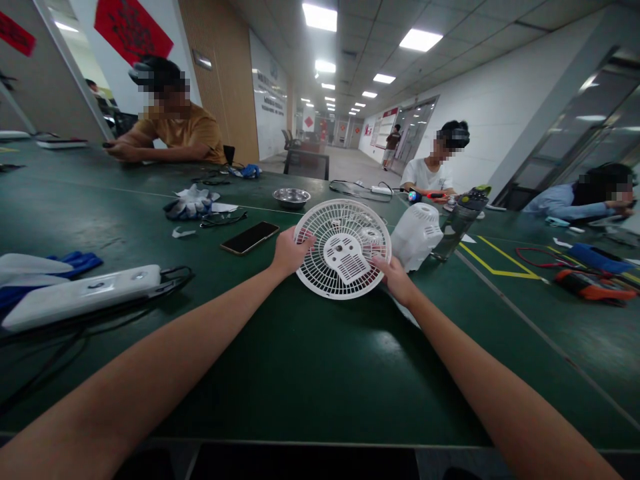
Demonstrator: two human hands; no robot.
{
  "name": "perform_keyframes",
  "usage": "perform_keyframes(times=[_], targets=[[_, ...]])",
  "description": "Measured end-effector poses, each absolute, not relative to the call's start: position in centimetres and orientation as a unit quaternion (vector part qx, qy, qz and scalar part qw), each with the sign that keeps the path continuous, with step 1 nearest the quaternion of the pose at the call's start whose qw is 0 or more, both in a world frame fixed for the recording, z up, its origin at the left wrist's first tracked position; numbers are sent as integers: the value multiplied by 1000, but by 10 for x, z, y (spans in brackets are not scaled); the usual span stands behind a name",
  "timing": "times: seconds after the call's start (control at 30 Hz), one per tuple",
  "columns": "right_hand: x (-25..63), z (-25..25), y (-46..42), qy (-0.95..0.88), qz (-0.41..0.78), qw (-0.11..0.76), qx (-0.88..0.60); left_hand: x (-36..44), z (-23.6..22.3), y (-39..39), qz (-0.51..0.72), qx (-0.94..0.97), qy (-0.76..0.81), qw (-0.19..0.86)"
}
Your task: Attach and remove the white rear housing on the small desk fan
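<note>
A round white fan grille (313, 267) is held up between my two hands, tilted with its slotted face towards me. My left hand (291, 252) grips the left rim, thumb on the front. On the opposite rim my right hand (397, 279) has its fingers closed; those behind the grille are hidden. Just behind my right hand stands a white plastic housing (416, 237), partly covered by the grille. Something pale below my right wrist is mostly hidden.
A phone (250, 238) and gloves (189, 203) lie left of the grille, with a metal bowl (291, 197) behind. A power strip (85, 297) is at the left; a bottle (460, 223) and an orange multimeter (595, 287) are at the right. Several people sit around the table.
</note>
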State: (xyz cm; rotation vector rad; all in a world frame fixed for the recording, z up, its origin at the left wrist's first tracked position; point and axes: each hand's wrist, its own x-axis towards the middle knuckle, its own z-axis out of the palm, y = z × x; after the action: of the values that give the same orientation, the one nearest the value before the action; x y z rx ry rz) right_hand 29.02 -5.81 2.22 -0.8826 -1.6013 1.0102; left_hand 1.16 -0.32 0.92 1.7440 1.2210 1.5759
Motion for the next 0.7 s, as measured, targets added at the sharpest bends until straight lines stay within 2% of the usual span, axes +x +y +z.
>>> perform_keyframes(times=[0.2,0.27,0.43,0.57,0.7], targets=[[284,19,-62,-702,357,510,-345,14,15,-7,613,618,439,221],[284,19,-63,-715,322,511,-353,13,15,-4,612,618,429,244],[288,29,-65,-749,161,500,-403,5,2,11,582,589,395,397],[291,39,-71,-774,16,462,-433,0,-3,20,520,545,442,486],[291,41,-74,-785,-62,438,-434,-7,6,21,474,481,398,621]])
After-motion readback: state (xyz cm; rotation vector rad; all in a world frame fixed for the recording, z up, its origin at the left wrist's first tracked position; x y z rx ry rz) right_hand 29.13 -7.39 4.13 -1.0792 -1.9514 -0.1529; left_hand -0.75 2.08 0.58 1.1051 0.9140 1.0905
